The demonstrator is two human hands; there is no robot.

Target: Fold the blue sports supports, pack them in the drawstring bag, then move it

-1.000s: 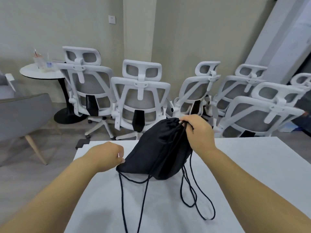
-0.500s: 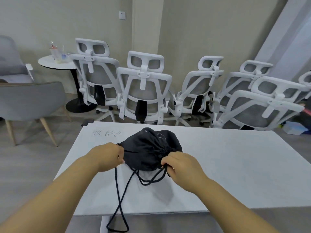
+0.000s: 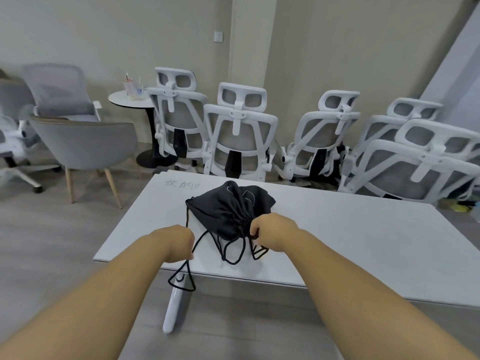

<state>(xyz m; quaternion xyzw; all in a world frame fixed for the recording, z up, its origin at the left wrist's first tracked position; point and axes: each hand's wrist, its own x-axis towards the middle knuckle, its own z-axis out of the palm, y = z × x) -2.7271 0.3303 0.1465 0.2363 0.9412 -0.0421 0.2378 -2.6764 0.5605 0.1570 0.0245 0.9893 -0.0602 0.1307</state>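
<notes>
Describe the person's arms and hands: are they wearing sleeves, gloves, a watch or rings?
Both forearms are bare along all that shows in the head view, with no sleeves or cuffs in sight. The left hand and right hand wear no gloves. No watch, bracelet or wristband shows on either wrist. No ring is visible, though the fingers are curled under and mostly hidden, so one cannot be ruled out.

We see the white table [image 3: 363,229] bare across the right half of the frame, free for a hand to pass; at centre the black drawstring bag [image 3: 228,209] and its looping cords [image 3: 233,252] block the way; white office chairs [image 3: 239,141] crowd the far edge.
</notes>
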